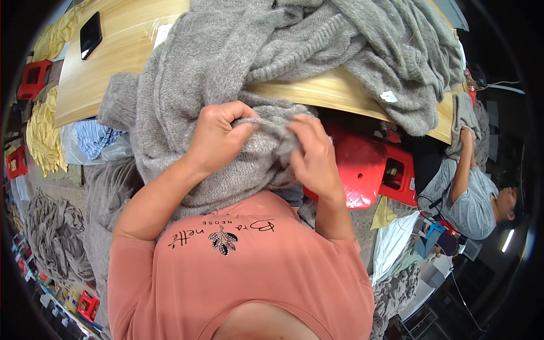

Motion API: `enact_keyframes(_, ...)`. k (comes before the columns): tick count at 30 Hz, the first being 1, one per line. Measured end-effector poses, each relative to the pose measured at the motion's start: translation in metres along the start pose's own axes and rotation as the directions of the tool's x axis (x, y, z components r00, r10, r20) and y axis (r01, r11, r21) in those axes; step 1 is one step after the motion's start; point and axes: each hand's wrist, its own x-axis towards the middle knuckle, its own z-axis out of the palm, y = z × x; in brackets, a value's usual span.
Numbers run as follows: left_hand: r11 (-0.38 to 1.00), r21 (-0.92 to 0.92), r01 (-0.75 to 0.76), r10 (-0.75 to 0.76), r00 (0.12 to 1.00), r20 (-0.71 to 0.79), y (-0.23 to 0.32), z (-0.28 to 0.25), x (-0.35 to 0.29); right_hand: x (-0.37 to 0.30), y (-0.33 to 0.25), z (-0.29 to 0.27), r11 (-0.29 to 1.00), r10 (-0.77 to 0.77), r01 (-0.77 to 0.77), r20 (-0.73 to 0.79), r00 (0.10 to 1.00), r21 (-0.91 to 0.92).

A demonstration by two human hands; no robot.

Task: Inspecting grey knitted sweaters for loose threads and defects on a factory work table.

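Observation:
A grey knitted sweater (175, 102) hangs over the table's near edge and gathers across my lap. My left hand (221, 136) pinches a narrow edge of the knit between thumb and curled fingers. Just to its right, my right hand (313, 153) is bent round the same stretch of knit, its fingers partly blurred. The knit is pulled into a ridge between both hands. Whether a small tool is hidden in the fingers cannot be made out.
More grey knitwear (396, 51) lies piled on the wooden table (127, 42), with a black phone (90, 35) at far left. A red plastic stool (357, 170) stands by my right. Another person (473, 192) sits at right, handling grey knit. Yellow garments (42, 133) lie at left.

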Motion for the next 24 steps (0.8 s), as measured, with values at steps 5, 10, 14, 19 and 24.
enact_keyframes(5, 0.994, -0.096, -0.047, 0.051, 0.998, 0.043, 0.004, 0.008, -0.007, 0.004, -0.021, 0.009, 0.979, -0.152, 0.158, -0.055, 0.987, 0.132)
enact_keyframes(10, 0.982, -0.162, 0.102, -0.09, 0.993, 0.079, 0.006, -0.002, -0.011, 0.007, -0.023, 0.016, 0.878, 0.081, -0.077, 0.012, 0.997, 0.473)
enact_keyframes(14, 0.975, -0.19, 0.111, -0.092, 0.99, 0.107, 0.007, -0.001, -0.011, 0.003, -0.023, 0.014, 0.861, 0.065, -0.107, 0.1, 0.993, 0.498)
enact_keyframes(19, 0.986, -0.146, 0.084, -0.062, 0.987, 0.151, 0.005, 0.004, -0.012, 0.004, -0.025, 0.021, 0.896, -0.05, 0.043, 0.004, 0.999, 0.443)
enact_keyframes(24, 0.751, -0.587, 0.302, -0.255, 0.953, 0.164, 0.001, -0.001, 0.0, -0.004, -0.014, 0.019, 0.937, 0.143, -0.043, -0.266, 0.953, 0.348)
